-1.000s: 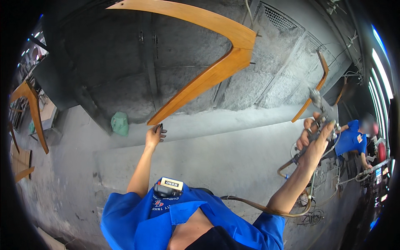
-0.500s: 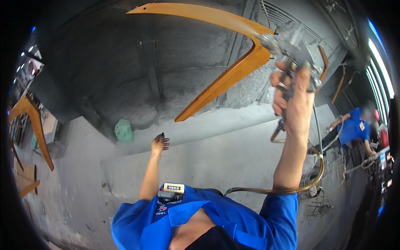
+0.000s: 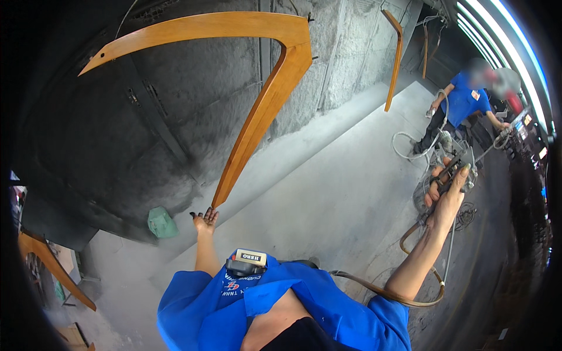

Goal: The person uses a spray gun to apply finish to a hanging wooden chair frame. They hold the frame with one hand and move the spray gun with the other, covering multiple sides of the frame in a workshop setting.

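Observation:
A curved, orange-brown wooden furniture frame [image 3: 260, 117] hangs in front of me, with a long upper arm and a leg slanting down. At the leg's lower tip is my left hand [image 3: 205, 222], its dark-stained fingers spread and seeming to touch the wood from below. Out to the right, away from the frame, my right hand [image 3: 449, 202] is wrapped round a metal spray gun [image 3: 465, 164]. A brown hose [image 3: 374, 288] loops from the gun's side past my forearm. Whether the trigger is pressed, I cannot tell.
More wooden pieces hang at the back right [image 3: 394, 58] and at the left [image 3: 50, 263]. A green bag [image 3: 161, 223] lies by the dark booth wall [image 3: 76, 146]. A co-worker in blue [image 3: 465, 99] stands at the right, near coiled hoses [image 3: 404, 146].
My right hand has carried the spray gun away from the frame's corner, out to the right. My left hand has come up to the leg's lower tip. The view has turned rightward.

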Available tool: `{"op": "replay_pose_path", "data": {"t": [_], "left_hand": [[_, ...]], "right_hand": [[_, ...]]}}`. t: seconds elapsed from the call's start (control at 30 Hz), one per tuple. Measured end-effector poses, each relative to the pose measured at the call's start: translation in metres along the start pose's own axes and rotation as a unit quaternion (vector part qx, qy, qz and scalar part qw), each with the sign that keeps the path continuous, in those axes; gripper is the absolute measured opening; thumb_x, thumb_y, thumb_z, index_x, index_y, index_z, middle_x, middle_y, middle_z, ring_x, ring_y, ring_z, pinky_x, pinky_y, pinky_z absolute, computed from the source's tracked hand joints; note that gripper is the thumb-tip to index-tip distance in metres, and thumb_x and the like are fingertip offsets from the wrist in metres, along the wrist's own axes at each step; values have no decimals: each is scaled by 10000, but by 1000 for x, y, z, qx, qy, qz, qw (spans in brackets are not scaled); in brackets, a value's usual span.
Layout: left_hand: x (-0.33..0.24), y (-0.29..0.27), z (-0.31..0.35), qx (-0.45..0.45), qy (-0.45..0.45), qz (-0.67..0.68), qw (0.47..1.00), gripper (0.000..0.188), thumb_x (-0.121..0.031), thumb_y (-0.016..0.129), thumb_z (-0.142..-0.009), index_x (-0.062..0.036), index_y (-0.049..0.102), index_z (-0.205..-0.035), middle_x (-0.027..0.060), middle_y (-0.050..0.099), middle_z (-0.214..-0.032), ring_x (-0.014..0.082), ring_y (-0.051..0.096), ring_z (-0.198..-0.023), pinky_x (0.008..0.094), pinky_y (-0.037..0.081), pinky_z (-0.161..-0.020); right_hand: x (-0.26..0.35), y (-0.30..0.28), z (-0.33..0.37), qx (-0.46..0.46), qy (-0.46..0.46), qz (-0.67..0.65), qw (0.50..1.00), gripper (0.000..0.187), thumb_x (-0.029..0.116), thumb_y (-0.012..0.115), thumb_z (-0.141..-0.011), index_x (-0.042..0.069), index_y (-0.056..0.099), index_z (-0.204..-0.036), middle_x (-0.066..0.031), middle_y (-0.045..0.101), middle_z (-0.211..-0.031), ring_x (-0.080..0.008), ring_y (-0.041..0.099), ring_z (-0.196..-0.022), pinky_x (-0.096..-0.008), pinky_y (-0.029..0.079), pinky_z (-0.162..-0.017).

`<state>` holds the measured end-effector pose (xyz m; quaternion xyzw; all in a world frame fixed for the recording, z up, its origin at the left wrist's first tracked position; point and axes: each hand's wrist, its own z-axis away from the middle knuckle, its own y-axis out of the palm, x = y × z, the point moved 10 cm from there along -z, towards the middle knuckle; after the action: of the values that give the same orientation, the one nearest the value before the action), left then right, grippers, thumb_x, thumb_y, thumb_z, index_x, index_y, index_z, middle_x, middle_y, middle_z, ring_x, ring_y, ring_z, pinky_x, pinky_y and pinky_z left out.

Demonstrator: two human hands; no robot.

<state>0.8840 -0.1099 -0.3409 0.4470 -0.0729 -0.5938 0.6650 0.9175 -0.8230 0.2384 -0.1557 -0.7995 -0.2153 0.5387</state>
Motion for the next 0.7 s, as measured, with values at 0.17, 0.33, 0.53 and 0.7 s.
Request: {"op": "replay_pose_path", "data": {"t": [0.17, 0.33, 0.53, 0.7], "left_hand": [[8, 6, 18, -43, 16, -9, 999, 856, -653, 484, -981, -93, 165, -1545, 252, 411, -1455, 441, 575, -1184, 636, 502, -1009], [36, 15, 51, -56, 30, -30, 998, 768, -673, 479, -972, -78, 298, -1423, 216, 484, -1288, 432, 587, -1104, 645, 483, -1025], [60, 44, 76, -10, 0, 18, 1000, 848, -636, 369, -1021, -139, 35, -1622, 211, 217, -1629, 473, 382, -1403, 642, 376, -1132], [56, 33, 68, -21, -7, 21, 1000, 813, -621, 369, -1027, -134, 82, -1611, 229, 215, -1626, 477, 384, -1403, 639, 365, -1141]], "right_hand": [[1, 80, 32, 181, 37, -89, 979, 728, 671, 402, -1019, -11, 563, -1216, -43, 590, -797, -27, 372, -452, -188, 317, -372], [39, 184, 95, 472, 1, -171, 865, 959, 848, 442, -866, -40, 548, -1212, -102, 625, -796, -36, 358, -416, -201, 300, -374], [46, 231, 99, 513, -17, -186, 838, 1002, 860, 422, -856, -64, 543, -1223, -119, 650, -819, -45, 374, -427, -202, 296, -389], [9, 164, 42, 333, -17, -145, 932, 776, 684, 394, -1008, -44, 567, -1212, -71, 607, -808, -30, 362, -425, -194, 296, -372]]}}
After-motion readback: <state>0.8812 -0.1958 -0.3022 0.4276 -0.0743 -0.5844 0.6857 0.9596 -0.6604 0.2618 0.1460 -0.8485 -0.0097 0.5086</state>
